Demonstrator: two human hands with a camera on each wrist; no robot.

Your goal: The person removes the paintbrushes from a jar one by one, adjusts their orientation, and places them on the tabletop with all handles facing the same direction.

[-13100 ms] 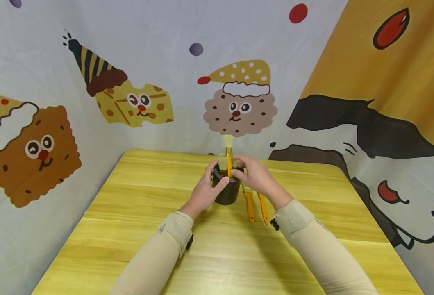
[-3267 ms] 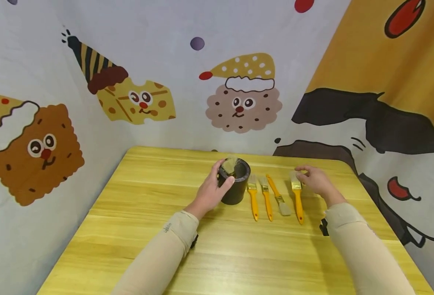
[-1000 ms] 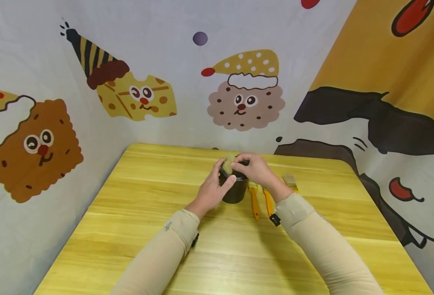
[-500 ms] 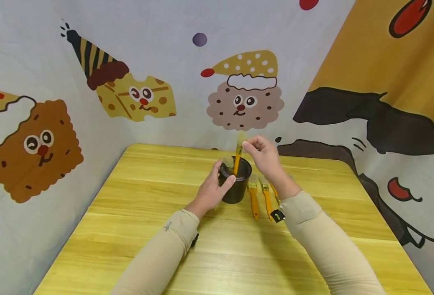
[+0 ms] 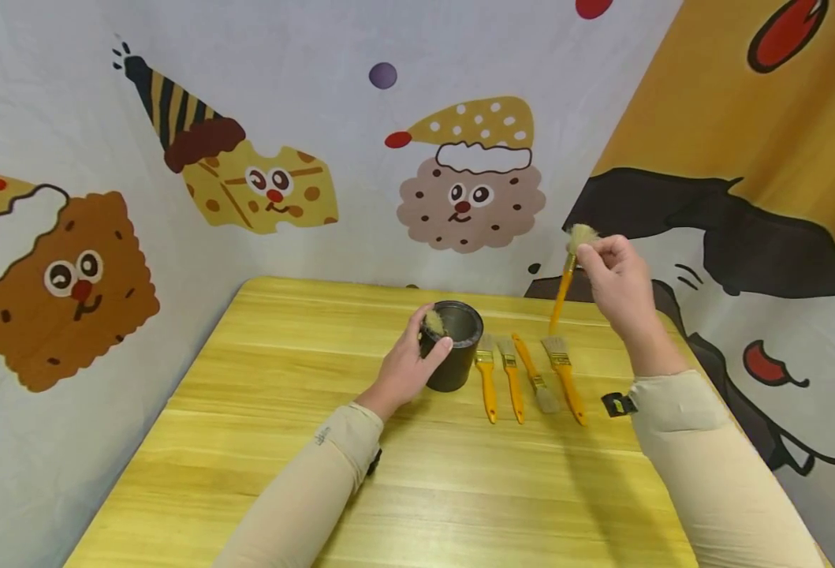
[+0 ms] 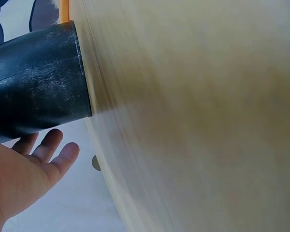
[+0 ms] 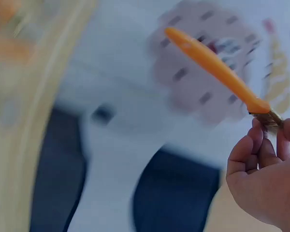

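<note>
A black cup (image 5: pixel 449 369) stands on the table, and my left hand (image 5: pixel 404 369) holds its left side with the thumb near the front of the rim. In the left wrist view the other fingers reach along the cup wall (image 6: pixel 38 79). Paintbrush bristles (image 5: pixel 434 322) stick up inside the cup by that hand. To the right, up in the air, my right hand (image 5: pixel 623 288) pinches a paintbrush (image 5: pixel 562 293) near its metal band and bristles. The brush's orange handle (image 7: pixel 210 60) points down toward the table.
Several orange-handled paintbrushes lie in a row right of the cup: one beside it (image 5: pixel 489 394), a slimmer one (image 5: pixel 514 390), one with its bristles toward me (image 5: pixel 528 361), and a wider one (image 5: pixel 571 392). A printed cloth (image 5: pixel 303 102) hangs behind the wooden table (image 5: pixel 417 489).
My right hand has drawn a paintbrush up out of the cup and carried it right, over the row of brushes. The left hand has stayed on the cup.
</note>
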